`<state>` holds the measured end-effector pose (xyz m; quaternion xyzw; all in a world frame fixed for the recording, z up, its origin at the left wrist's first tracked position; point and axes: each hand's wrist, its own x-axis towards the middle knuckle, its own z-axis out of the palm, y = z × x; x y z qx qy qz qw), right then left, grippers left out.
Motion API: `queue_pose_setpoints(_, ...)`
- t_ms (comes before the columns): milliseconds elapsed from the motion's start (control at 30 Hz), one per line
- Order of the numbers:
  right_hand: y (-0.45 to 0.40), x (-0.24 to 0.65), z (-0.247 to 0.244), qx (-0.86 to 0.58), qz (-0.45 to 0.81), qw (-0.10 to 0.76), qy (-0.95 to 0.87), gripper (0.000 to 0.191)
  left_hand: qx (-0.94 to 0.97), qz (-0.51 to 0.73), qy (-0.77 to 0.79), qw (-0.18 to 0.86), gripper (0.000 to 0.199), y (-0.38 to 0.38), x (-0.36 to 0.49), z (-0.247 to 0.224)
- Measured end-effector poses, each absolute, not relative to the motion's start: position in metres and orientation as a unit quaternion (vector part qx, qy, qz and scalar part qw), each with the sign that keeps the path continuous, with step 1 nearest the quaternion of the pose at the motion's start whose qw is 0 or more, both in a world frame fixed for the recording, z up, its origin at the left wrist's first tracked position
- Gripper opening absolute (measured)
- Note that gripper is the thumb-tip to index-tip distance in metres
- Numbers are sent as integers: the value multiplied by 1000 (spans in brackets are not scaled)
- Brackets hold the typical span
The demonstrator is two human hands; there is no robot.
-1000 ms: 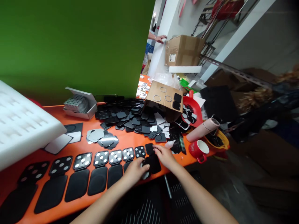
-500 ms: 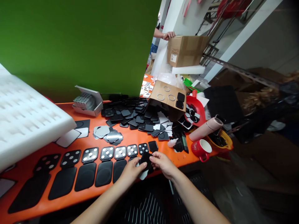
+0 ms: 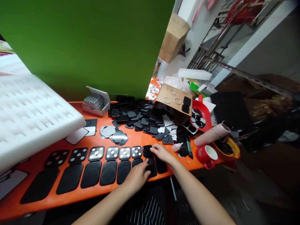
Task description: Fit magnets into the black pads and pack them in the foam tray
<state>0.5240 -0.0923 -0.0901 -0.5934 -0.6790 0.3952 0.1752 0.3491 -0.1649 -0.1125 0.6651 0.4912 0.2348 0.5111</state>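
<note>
A row of hinged black folding units lies along the orange table's front, each with a square upper plate and a larger lower panel. White dots mark several upper plates, such as this dotted plate (image 3: 125,152). My right hand (image 3: 162,153) grips the right edge of a plain black square pad (image 3: 147,151), which lies on the upper plate of a unit near the row's right end. Fingers apart, my left hand (image 3: 137,174) rests on that unit's lower panel (image 3: 152,168). A further lower panel (image 3: 161,166) lies beneath my right wrist.
Behind the row are grey sheets (image 3: 114,135), a heap of black plates (image 3: 136,115) and a white box (image 3: 97,103). To the right stand a small bottle (image 3: 176,147), a red mug (image 3: 206,156), a pink flask (image 3: 213,135) and a cardboard box (image 3: 174,97). White foam (image 3: 39,115) juts in left.
The black pad has gone from between my hands onto the upper plate. The grey sheet under it no longer shows in my left hand. The far carton has moved, and the view has shifted.
</note>
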Motion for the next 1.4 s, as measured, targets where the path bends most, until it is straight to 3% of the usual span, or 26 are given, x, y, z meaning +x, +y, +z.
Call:
queue_pose_setpoints(667,-80,519,-98,-617,294,48,-728,22,694,221,475,494,55,-164,346,-113)
queue_pose_setpoints(1000,-85,507,-96,-639,221,18,-737,21,694,225,469,498,35,-163,346,-111)
queue_pose_setpoints(1200,-93,500,-88,-667,146,8,-731,34,691,225,473,498,44,-164,346,-112)
queue_pose_setpoints(1300,-107,504,-84,-598,142,45,-787,25,691,225,468,502,44,-163,345,-112)
queue_pose_setpoints(1400,-119,513,-85,-471,200,52,-857,41,689,222,464,510,46,-162,346,-111)
